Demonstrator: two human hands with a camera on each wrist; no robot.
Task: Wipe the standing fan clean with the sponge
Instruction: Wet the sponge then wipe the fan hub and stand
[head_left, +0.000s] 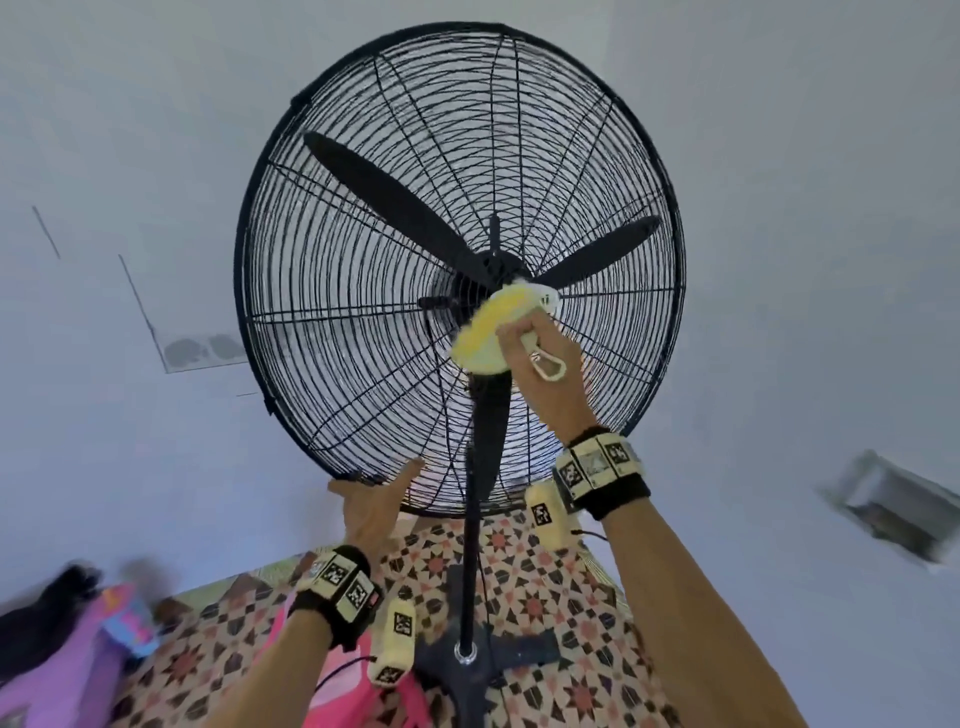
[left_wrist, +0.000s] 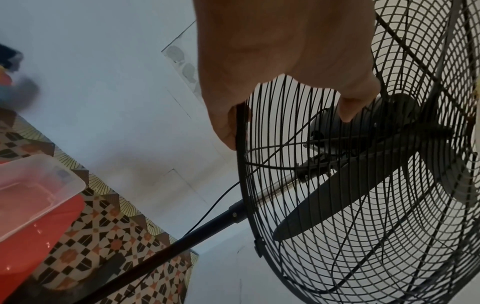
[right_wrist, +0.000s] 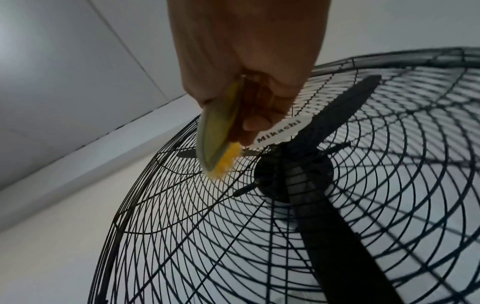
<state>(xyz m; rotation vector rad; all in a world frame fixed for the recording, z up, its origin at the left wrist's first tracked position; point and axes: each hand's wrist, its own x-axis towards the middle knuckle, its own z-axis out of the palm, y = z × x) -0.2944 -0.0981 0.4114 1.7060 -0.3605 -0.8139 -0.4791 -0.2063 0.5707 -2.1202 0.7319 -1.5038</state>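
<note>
My right hand (head_left: 545, 364) grips the sponge (head_left: 488, 332) against the standing fan (head_left: 291, 218) grille's centre — left hand (head_left: 371, 506) clasps the lower rim. Press too hard and I'd say the fan tips back.

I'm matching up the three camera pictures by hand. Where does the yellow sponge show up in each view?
Head: the sponge is at centre, held by the right hand against the fan's front grille, beside the hub.
Left wrist: not clearly in it; only the left hand on the grille rim.
Right wrist: upper centre-left, below the fingers.
Shared landmark: the black motor hub.
</note>
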